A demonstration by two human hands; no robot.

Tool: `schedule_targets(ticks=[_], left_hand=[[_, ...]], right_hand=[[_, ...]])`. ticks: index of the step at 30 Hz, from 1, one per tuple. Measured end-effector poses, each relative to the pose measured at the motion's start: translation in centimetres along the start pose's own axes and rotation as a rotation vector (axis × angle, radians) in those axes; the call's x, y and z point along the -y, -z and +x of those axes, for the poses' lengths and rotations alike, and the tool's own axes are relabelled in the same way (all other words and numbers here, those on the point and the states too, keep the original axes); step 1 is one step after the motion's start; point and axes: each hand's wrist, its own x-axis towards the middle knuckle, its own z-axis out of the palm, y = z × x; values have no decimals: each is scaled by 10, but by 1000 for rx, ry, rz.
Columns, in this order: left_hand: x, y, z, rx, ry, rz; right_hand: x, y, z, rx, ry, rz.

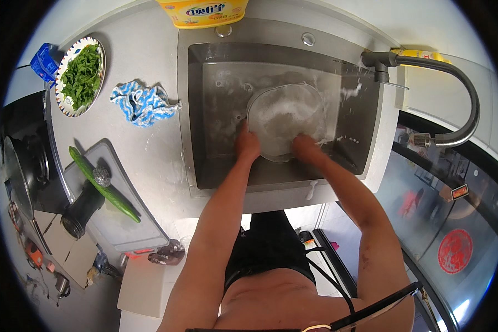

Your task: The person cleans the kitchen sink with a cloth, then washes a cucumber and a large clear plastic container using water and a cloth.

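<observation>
A large round pale vessel (284, 118) lies in the sink (224, 112), filmed with whitish suds; whether it is a basin or a wide pan cannot be told. My left hand (248, 143) grips its left rim, with the fingers partly around the edge. Over the lower right part of the vessel is my right hand (307, 148), touching its inner side. The fingers of that hand are blurred, and anything under them is hidden. Soapy water and splashes of foam wet the sink floor and its right wall.
A black faucet (473, 91) arches at the right. Left of the sink lie a blue-and-white cloth (143, 103), a plate (59, 88) of chopped greens (83, 76) and a grey cutting board (133, 216) with a cucumber (120, 202), steel scrubber (102, 176) and dark jar (83, 207). A yellow container (203, 14) stands behind.
</observation>
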Motion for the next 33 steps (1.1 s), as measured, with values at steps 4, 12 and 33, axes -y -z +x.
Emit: schedule_targets(ticks=[4, 12, 33], left_hand=[[-18, -2, -11, -16, -61, 148], [7, 3, 0, -63, -96, 109], [-8, 8, 2, 92, -107, 150]], right_hand=[[54, -25, 30, 3, 20, 494], [-8, 11, -9, 71, -19, -139], [-20, 42, 73, -664, -247, 46]])
